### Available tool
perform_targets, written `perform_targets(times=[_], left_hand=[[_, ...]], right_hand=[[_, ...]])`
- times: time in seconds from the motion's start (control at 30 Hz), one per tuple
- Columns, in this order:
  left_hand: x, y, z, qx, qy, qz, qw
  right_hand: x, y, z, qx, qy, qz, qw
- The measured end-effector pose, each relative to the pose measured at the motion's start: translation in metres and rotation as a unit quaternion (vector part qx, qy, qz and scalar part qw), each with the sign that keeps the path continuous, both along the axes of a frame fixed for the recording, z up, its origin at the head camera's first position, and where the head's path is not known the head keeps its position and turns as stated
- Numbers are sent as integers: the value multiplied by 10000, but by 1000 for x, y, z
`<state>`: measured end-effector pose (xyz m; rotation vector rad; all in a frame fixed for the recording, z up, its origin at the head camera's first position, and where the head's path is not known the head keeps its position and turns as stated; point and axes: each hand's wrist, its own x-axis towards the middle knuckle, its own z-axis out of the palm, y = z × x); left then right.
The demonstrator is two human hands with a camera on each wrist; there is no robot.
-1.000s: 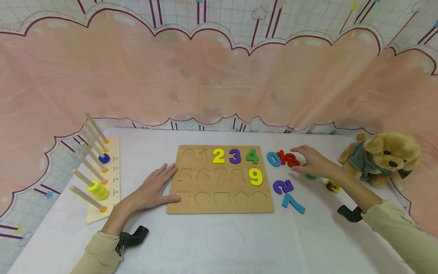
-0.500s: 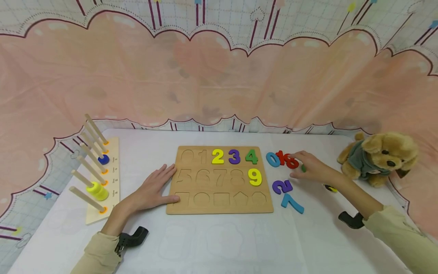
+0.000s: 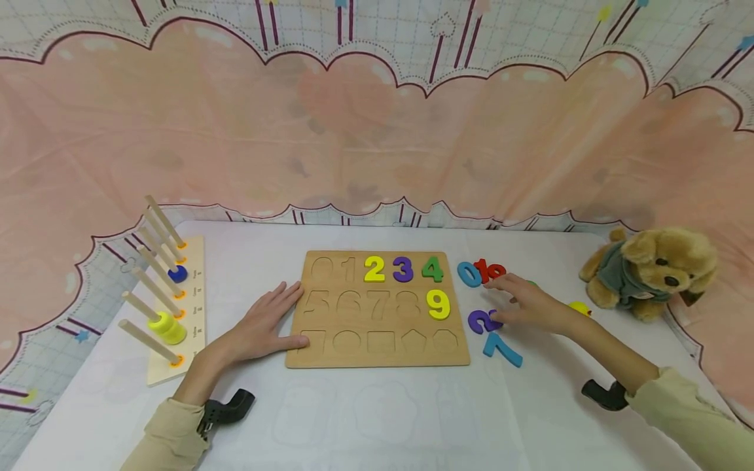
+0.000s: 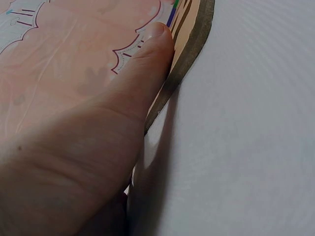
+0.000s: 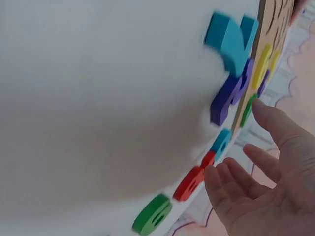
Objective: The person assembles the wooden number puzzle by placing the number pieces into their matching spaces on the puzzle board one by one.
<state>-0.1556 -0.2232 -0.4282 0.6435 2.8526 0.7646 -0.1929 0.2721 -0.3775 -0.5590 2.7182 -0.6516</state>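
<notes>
My left hand (image 3: 265,329) rests at the left edge of the wooden number board (image 3: 377,332), with its thumb (image 4: 156,46) on the board's lower left corner. A yellow 2, purple 3, green 4 and yellow 9 (image 3: 438,305) sit in the board. Right of it, my right hand (image 3: 533,306) hovers over loose number pieces, fingers spread and holding nothing. Its thumb is right at the purple 5 (image 3: 480,320), partly covering it in the head view. Its fingertips overlap the red 8 (image 3: 495,270). A green piece (image 5: 152,215) lies beyond, mostly hidden in the head view.
A blue 0 (image 3: 469,275) and red 1 lie beside the board's upper right, a blue 7 (image 3: 502,350) lower down. A peg stand (image 3: 197,294) with rings stands at left. At right are a plush dog (image 3: 630,278) and a small yellow toy (image 3: 579,307).
My right hand has moved from beside the red 8 toward me, down to the purple 5, uncovering part of the yellow toy. My left hand stays on the board.
</notes>
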Motion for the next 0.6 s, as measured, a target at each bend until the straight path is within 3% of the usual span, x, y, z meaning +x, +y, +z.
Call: perform_targets(times=[0.3,0.6], left_hand=[[-1,0,-2,-78,7,-18,10000],[-1,-1,-1,-98,24,-19,9999]], right_hand=[[14,-9,-6,1,255,380,9990],[21,-16,-14,-35,182,331,9993]])
